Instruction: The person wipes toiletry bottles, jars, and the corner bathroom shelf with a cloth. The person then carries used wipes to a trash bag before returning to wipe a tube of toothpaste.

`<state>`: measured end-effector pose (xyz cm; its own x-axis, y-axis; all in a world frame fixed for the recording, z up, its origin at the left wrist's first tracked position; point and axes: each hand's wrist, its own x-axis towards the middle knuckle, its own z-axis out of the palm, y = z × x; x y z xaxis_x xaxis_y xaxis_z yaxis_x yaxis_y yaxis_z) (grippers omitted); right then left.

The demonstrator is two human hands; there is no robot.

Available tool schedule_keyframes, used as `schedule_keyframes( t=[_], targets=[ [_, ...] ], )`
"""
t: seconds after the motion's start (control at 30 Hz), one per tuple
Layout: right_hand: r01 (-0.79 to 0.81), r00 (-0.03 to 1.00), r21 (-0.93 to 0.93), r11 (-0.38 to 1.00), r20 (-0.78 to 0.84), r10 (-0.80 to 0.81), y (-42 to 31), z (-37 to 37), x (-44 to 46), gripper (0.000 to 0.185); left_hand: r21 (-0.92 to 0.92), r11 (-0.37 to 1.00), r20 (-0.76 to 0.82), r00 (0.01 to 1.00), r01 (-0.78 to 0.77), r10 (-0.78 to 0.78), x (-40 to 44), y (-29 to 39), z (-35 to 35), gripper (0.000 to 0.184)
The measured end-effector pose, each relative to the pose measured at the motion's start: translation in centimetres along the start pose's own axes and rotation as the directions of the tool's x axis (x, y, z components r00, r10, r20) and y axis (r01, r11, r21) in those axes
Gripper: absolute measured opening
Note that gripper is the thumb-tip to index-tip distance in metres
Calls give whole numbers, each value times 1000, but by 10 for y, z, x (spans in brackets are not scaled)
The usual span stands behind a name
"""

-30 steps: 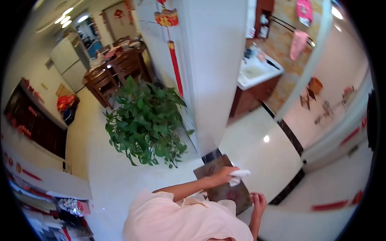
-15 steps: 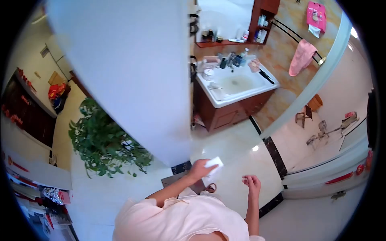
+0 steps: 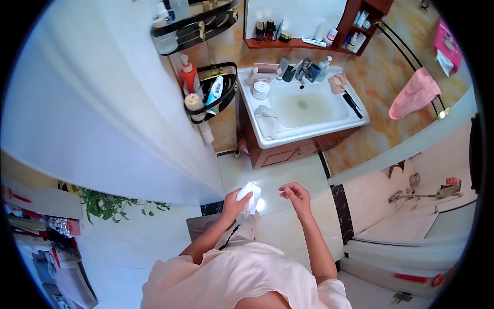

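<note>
My left hand [image 3: 233, 207] is closed around a folded white tissue [image 3: 250, 192], in front of my body at the lower middle of the view. A thin, pale part of it hangs below the fingers. To the right, my right hand [image 3: 298, 199] is raised, apart from the tissue, with its thumb and fingers pinched together. Whatever may be between those fingertips is too small to tell. Beyond both hands stands a white washbasin [image 3: 288, 135] on a brown cabinet, with a pale cloth [image 3: 267, 122] lying on its left rim.
Black corner shelves [image 3: 222, 105] with bottles and tubes hang left of the basin. A pink towel [image 3: 416, 95] hangs on a rail at right. The white wall edge [image 3: 170, 129] borders the left side; a leafy plant [image 3: 110, 202] stands beyond it. A dark floor strip [image 3: 340, 213] runs right.
The view has moved closer to the basin and turned, bringing the corner shelves into sight. My left hand still holds the tissue; my right hand is raised higher in the view, its fingers still pinched.
</note>
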<state>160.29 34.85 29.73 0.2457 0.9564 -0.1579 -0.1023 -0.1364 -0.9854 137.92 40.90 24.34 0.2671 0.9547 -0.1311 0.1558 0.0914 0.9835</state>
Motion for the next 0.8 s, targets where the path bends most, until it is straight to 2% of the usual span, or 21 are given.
schedule_keyframes(
  t=[0.03, 0.07, 0.17, 0.2, 0.3, 0.33, 0.43, 0.47, 0.57, 0.6, 0.7, 0.8],
  targets=[
    [0, 1000, 0, 1000, 20, 0, 1, -5, 22, 16, -45, 999, -18, 1000, -7, 6, 19, -4, 5, 31],
    [12, 999, -21, 1000, 52, -10, -1, -11, 41, 15, 21, 1000, 1, 1000, -12, 12, 36, -1, 8, 33],
    [28, 994, -127, 991, 105, -15, -8, -19, 99, 15, 59, 996, -54, 996, -68, 71, 84, 18, 22, 36],
    [81, 979, -256, 963, 200, -29, -13, -22, 117, 28, 62, 995, -57, 995, -82, 86, 98, 22, 25, 40],
    [251, 947, -375, 892, 287, -146, -43, -4, 160, 47, 36, 999, -40, 999, -30, 31, 137, 33, 31, 37],
    [309, 920, -410, 858, 358, -160, -50, -1, 176, 60, 105, 993, 2, 998, -57, 57, 150, 31, 32, 33],
    [355, 893, -377, 855, 409, -190, -67, 12, 205, 60, 81, 991, 79, 992, -109, 103, 175, 62, 29, 27],
    [367, 891, -348, 863, 397, -219, -67, 15, 215, 47, 98, 983, 79, 986, -155, 148, 182, 69, 27, 24],
    [261, 902, -438, 860, 427, -56, -63, 6, 247, 33, 110, 986, 129, 985, -127, 113, 198, 82, 23, 29],
    [290, 907, -389, 874, 403, -121, -66, 7, 255, 21, 88, 989, 105, 989, -116, 106, 203, 79, 24, 30],
    [225, 929, -238, 945, 345, -135, -68, 8, 287, 16, -48, 980, -85, 978, -193, 189, 215, 89, 29, 33],
    [164, 904, -128, 978, 416, -98, -82, 14, 315, 12, -78, 985, -199, 970, -155, 137, 226, 107, 31, 31]
  ],
)
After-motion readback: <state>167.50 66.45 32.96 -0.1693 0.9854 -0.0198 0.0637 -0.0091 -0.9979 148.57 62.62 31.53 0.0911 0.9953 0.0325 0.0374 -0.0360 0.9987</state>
